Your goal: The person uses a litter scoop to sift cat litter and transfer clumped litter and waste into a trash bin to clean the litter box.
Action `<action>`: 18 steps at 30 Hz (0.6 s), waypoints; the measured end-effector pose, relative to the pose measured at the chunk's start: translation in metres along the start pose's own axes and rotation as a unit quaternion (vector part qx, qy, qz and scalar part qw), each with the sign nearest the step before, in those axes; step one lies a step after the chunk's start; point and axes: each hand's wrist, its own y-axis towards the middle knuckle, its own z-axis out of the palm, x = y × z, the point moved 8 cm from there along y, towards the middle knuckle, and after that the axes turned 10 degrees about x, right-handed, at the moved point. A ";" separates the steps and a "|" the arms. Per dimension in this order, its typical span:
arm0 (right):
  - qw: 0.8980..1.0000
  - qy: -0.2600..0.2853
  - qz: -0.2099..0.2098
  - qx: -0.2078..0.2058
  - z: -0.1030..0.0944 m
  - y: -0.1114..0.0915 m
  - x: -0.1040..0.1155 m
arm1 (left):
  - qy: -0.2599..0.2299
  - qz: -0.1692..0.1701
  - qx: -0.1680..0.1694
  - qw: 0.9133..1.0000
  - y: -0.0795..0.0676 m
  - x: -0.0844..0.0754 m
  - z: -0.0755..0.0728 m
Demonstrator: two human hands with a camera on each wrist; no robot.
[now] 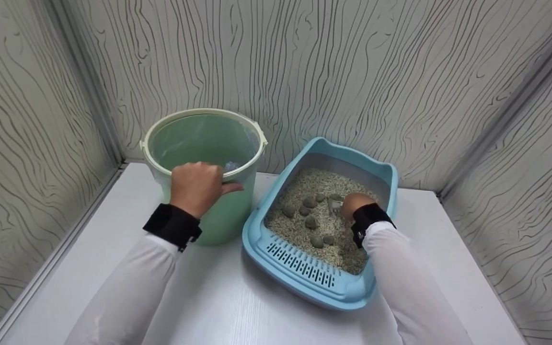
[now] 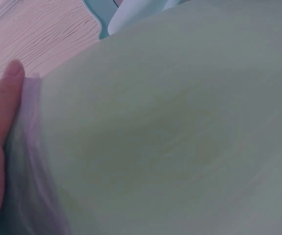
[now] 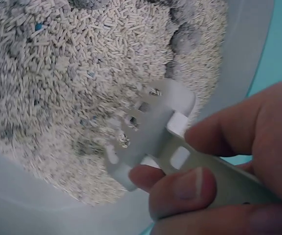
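A pale green bucket [image 1: 223,215] with a cream rim stands at the left. My left hand [image 1: 194,187] grips its near rim, thumb outstretched to the right; the left wrist view shows that thumb [image 2: 6,98] against a thin plastic liner [image 2: 31,127]. Inside the blue litter box [image 1: 304,281], my right hand [image 1: 355,205] holds a grey slotted litter scoop [image 3: 148,134] by its handle. The scoop's head is down at the pale pellet litter [image 3: 82,88], some pellets showing through its slots. Several round grey clumps [image 1: 310,222] lie left of the scoop.
Bucket and litter box stand side by side on a white table [image 1: 218,292]. Wood-patterned panels [image 1: 314,72] rise behind and on both sides. A bluish crumpled bit [image 1: 231,166] shows inside the bucket near its rim.
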 end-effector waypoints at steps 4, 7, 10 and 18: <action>1.000 -0.005 0.002 -0.003 0.001 0.014 0.001 | 0.007 0.001 -0.004 1.000 0.000 -0.001 0.000; 1.000 -0.006 0.007 -0.011 0.005 0.029 -0.003 | 0.012 -0.002 -0.004 1.000 0.000 -0.001 0.001; 1.000 0.009 0.018 -0.012 0.011 0.042 -0.010 | 0.008 0.000 -0.008 1.000 -0.001 -0.004 0.000; 1.000 0.003 0.009 0.009 0.014 0.060 -0.008 | 0.021 -0.004 -0.025 0.999 -0.001 -0.002 0.000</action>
